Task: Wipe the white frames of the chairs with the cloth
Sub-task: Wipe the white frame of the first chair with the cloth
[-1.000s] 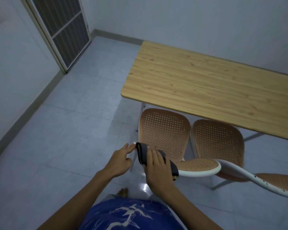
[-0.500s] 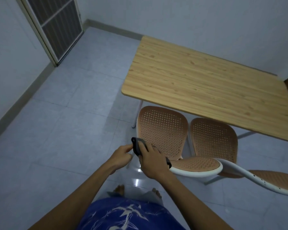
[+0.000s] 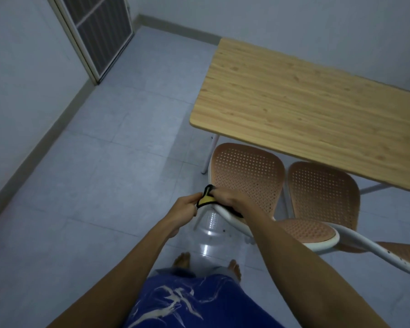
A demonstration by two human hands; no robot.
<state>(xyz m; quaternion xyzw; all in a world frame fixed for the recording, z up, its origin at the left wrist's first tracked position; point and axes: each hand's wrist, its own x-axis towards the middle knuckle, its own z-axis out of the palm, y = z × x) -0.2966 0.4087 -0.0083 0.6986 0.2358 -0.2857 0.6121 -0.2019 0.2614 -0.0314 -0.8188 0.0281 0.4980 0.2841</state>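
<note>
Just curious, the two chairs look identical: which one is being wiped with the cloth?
The left peach perforated chair with the white frame; both hands press the black-and-yellow cloth on its backrest rim. The right chair is untouched.

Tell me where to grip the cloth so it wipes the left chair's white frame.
Grip the cloth where it folds over the white frame rim, coming from above: right hand pressing on top, left hand pinching the loose end.
</note>
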